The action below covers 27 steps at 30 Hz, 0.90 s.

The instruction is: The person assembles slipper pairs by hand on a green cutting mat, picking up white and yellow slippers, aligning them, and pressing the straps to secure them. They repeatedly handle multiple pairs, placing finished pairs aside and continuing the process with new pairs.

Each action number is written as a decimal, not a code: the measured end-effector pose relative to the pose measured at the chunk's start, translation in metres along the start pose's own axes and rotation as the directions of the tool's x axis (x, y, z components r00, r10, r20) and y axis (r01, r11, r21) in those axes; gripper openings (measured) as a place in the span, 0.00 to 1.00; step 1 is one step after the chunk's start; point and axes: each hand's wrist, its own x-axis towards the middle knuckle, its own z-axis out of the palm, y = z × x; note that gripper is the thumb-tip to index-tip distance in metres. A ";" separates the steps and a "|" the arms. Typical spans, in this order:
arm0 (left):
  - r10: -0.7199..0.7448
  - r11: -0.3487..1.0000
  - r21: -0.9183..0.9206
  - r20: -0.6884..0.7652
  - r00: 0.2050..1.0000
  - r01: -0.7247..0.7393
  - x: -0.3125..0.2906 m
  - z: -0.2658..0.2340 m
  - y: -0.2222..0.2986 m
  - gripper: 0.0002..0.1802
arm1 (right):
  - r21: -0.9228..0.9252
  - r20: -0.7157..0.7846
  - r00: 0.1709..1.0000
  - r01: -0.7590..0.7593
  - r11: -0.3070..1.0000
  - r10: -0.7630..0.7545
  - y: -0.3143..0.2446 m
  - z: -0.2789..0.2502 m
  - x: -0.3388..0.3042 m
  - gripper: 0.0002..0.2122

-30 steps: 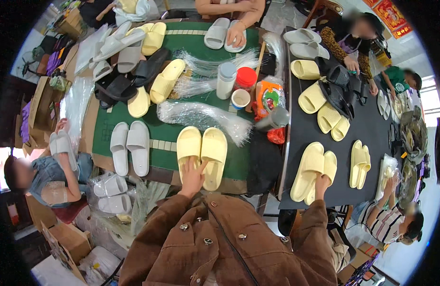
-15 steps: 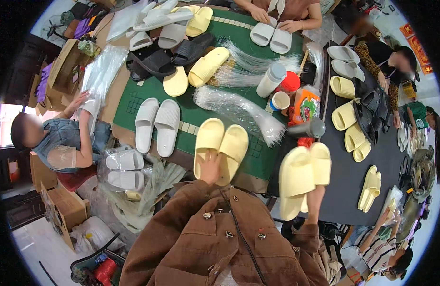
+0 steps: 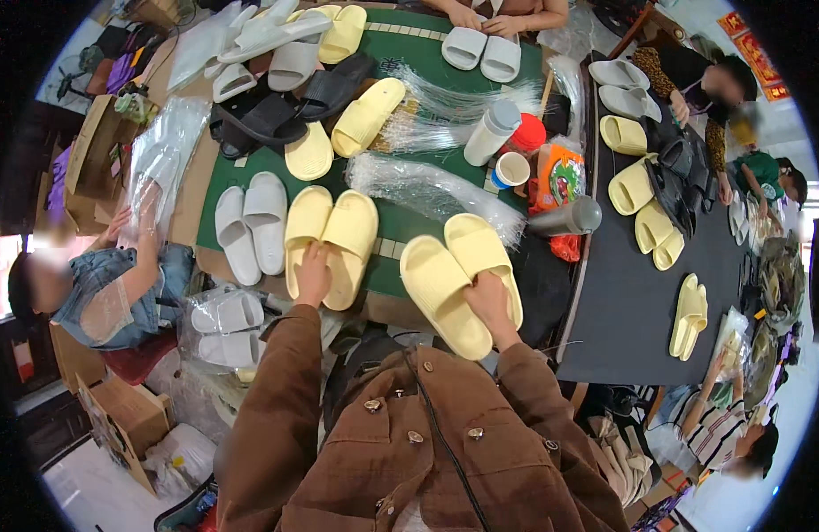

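My left hand [image 3: 314, 277] grips a pair of pale yellow slippers [image 3: 349, 232] at the near edge of the green table, its fingers tucked under the straps. A second pale yellow pair [image 3: 447, 293] is in my right hand [image 3: 489, 304], held tilted over the table's near edge, with the fingers at the inner slipper's strap and partly hidden. Just left of the first pair, grey slippers [image 3: 268, 217] lie side by side on the table. Behind both pairs stretches a bundle of clear plastic bags [image 3: 427, 186].
Black slippers [image 3: 259, 115] and a loose yellow slipper [image 3: 368, 117] lie farther back. A white bottle [image 3: 491, 133], a paper cup [image 3: 511, 169] and a steel flask [image 3: 565, 217] stand to the right. More slippers cover the black table [image 3: 596, 328]. Several co-workers sit around.
My left hand has shifted its yellow pair left, close beside the grey slippers. My right hand has brought the other yellow pair left and turned it. The co-worker at left has reached farther into a bag.
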 end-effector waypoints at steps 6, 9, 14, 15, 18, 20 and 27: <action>-0.078 0.993 -0.085 0.000 0.997 0.077 0.020 -0.013 -0.014 0.23 | 0.171 -0.152 0.979 -0.110 0.979 0.136 -0.001 0.039 0.018 0.15; -0.097 0.988 -0.119 0.000 0.995 0.096 0.022 -0.013 -0.014 0.22 | 0.222 -0.151 0.974 -0.133 0.966 0.168 -0.013 0.055 0.013 0.14; -0.107 0.985 -0.141 -0.065 0.992 0.097 0.024 -0.015 -0.008 0.20 | 0.330 -0.206 0.959 -0.119 0.937 0.195 -0.033 0.070 0.011 0.13; -0.095 0.986 -0.144 -0.105 0.990 0.079 0.024 -0.015 -0.011 0.20 | 0.309 -0.180 0.965 -0.130 0.942 0.192 -0.036 0.070 0.014 0.13; -0.041 0.971 -0.237 -0.110 0.993 0.014 0.027 -0.018 -0.018 0.20 | 0.308 -0.102 0.981 -0.127 0.943 0.166 -0.036 0.078 0.018 0.15; -0.101 0.985 -0.145 -0.034 0.994 0.095 0.027 -0.017 -0.016 0.24 | 0.358 0.036 0.990 -0.142 0.923 0.138 -0.036 0.088 0.018 0.15; -0.140 0.977 -0.200 -0.359 0.923 0.071 -0.001 -0.006 0.067 0.34 | 0.609 0.345 0.938 -0.253 0.752 0.036 -0.021 0.102 0.014 0.19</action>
